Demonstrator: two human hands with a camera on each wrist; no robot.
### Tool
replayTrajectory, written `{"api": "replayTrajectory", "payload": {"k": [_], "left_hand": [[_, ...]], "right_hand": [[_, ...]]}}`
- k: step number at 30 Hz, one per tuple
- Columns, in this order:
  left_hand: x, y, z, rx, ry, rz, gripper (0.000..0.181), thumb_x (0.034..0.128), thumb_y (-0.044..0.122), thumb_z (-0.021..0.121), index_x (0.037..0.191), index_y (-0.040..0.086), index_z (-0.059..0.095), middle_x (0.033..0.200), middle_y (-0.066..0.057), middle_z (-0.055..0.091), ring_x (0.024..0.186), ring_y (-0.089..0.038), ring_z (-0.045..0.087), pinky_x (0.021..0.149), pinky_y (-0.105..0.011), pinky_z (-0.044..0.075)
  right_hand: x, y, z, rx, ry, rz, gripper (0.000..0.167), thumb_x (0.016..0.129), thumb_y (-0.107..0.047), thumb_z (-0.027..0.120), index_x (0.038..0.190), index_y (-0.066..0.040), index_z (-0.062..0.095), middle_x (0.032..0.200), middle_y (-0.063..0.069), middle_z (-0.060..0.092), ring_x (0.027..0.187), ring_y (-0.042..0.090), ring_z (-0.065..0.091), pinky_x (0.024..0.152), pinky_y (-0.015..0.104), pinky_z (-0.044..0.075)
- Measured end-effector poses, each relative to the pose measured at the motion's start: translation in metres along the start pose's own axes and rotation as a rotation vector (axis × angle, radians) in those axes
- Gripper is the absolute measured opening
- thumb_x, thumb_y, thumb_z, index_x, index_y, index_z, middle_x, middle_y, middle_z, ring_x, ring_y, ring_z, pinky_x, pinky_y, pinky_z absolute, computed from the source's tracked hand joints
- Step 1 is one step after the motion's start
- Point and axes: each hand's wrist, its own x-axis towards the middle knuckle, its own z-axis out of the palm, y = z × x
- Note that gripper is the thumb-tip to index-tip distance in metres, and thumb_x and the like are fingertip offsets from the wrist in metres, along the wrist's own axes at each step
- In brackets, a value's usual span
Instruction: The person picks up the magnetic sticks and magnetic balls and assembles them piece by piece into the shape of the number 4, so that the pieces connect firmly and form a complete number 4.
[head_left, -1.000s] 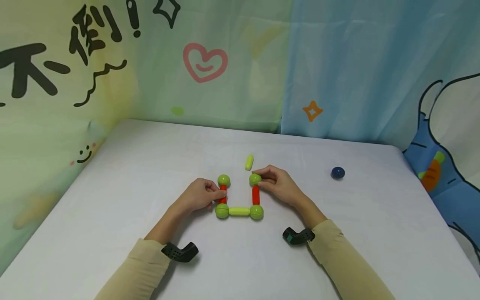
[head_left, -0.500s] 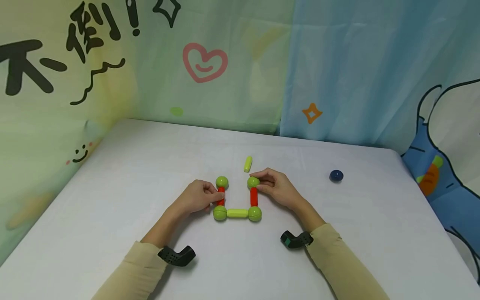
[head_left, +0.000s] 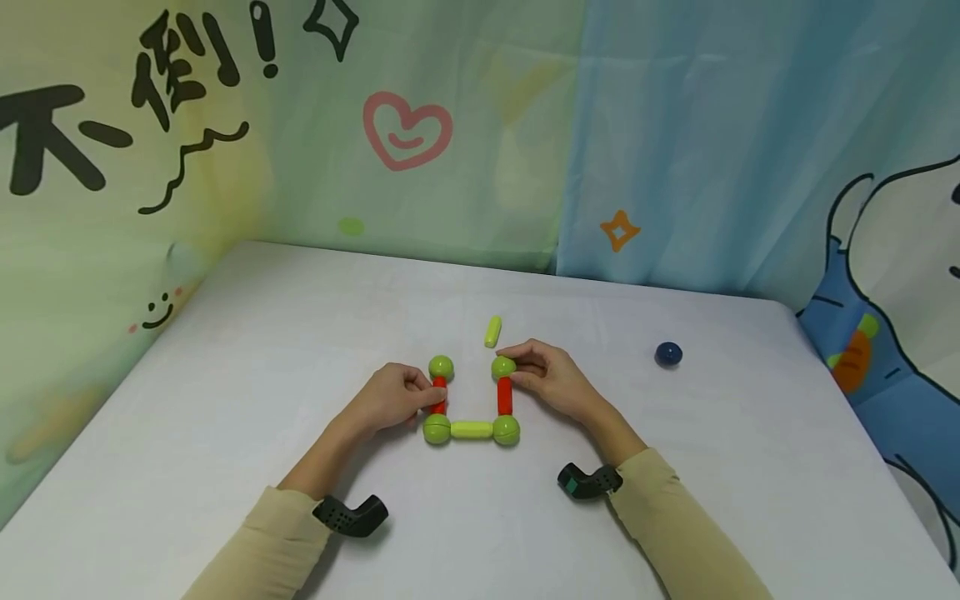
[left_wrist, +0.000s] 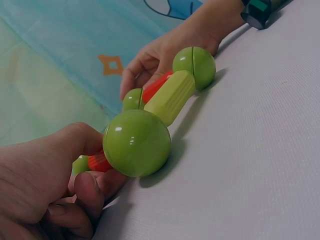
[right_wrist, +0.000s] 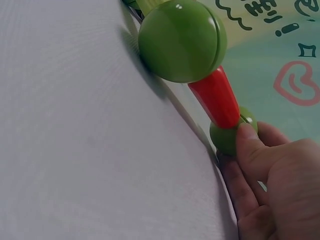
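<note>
On the table, green balls, two red sticks and a yellow-green stick form a U shape, its gap facing the far side. The left hand pinches the left red stick between thumb and fingers. At the far right corner, the right hand holds the green ball, above the right red stick. In the right wrist view, thumb and fingers grip that ball. The far left ball is untouched. In the left wrist view, the near left ball stands beside the thumb.
A loose yellow-green stick lies beyond the U shape, close to the right hand's fingertips. Farther right sits a dark blue ball. The white table ends at printed curtains behind and at the sides.
Everything on the table has shifted slightly left and down in the head view, as the view itself has moved. Both hands keep their grips on the same pieces.
</note>
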Motion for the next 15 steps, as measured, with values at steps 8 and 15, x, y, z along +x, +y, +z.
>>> {"api": "replayTrajectory", "payload": {"k": [8, 15], "left_hand": [[0.0002, -0.0007, 0.0006, 0.005, 0.003, -0.002, 0.02, 0.0838, 0.031, 0.07, 0.078, 0.012, 0.065, 0.058, 0.0, 0.059, 0.047, -0.012, 0.049, 0.049, -0.025, 0.033], [-0.0001, 0.0005, 0.0003, 0.001, 0.002, 0.002, 0.02, 0.0841, 0.03, 0.07, 0.078, 0.012, 0.065, 0.059, 0.001, 0.06, 0.047, -0.012, 0.049, 0.049, -0.024, 0.033]], "right_hand": [[0.0001, 0.0015, 0.0, -0.01, -0.005, 0.004, 0.029, 0.091, -0.005, 0.061, 0.12, -0.006, 0.058, 0.127, 0.011, 0.059, 0.114, 0.022, 0.06, 0.09, 0.021, 0.049], [0.0, -0.0032, 0.0015, -0.073, 0.018, 0.033, 0.03, 0.091, -0.01, 0.063, 0.12, -0.009, 0.062, 0.124, 0.008, 0.061, 0.111, 0.02, 0.061, 0.09, 0.021, 0.049]]}}
